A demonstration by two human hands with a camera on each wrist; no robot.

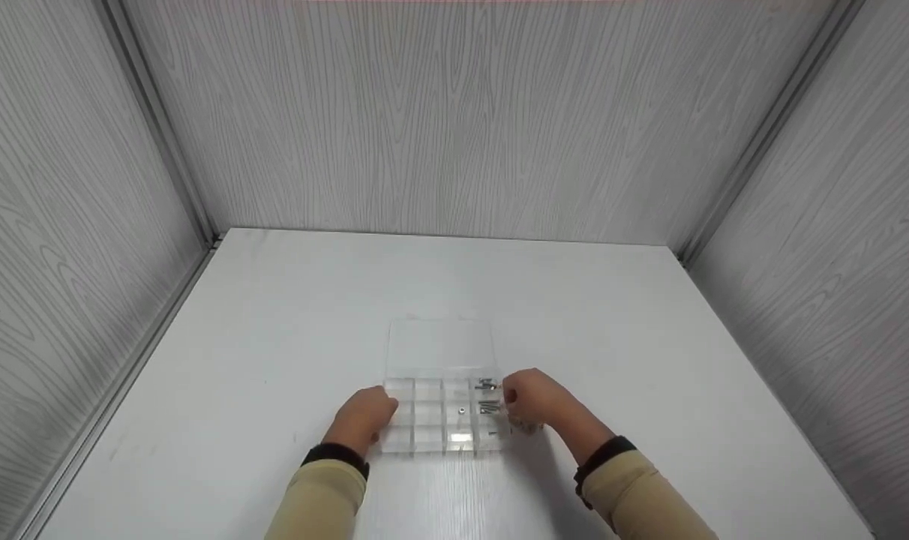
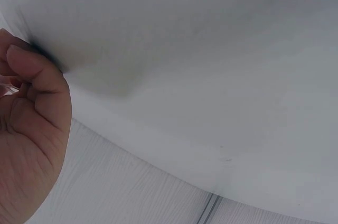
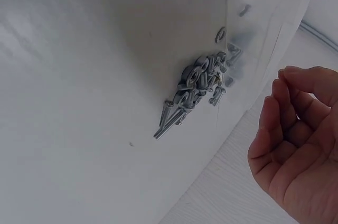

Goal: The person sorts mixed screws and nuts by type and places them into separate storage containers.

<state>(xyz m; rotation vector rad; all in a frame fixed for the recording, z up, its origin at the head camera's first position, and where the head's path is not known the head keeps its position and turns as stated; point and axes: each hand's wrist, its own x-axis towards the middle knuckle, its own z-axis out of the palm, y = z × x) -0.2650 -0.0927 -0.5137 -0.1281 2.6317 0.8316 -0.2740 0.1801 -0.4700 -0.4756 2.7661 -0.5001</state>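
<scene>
A clear compartment box (image 1: 443,420) lies on the white table, its clear lid (image 1: 439,345) folded back flat behind it. My left hand (image 1: 366,414) grips its left side, fingers curled, as the left wrist view also shows. My right hand (image 1: 535,397) hovers by the box's right edge, with thumb and index fingertips together (image 3: 282,72); no item shows between them. Screws (image 1: 489,407) fill parts of the right column, and one nut (image 1: 461,410) lies in the column beside it. A pile of loose screws, nuts and washers (image 3: 198,78) lies against the box's right side, partly behind my right hand in the head view.
Grey wood-grain panels (image 1: 439,120) wall the white table (image 1: 304,300) at the back and both sides. A single washer (image 3: 221,35) lies slightly apart from the pile, close to the box wall.
</scene>
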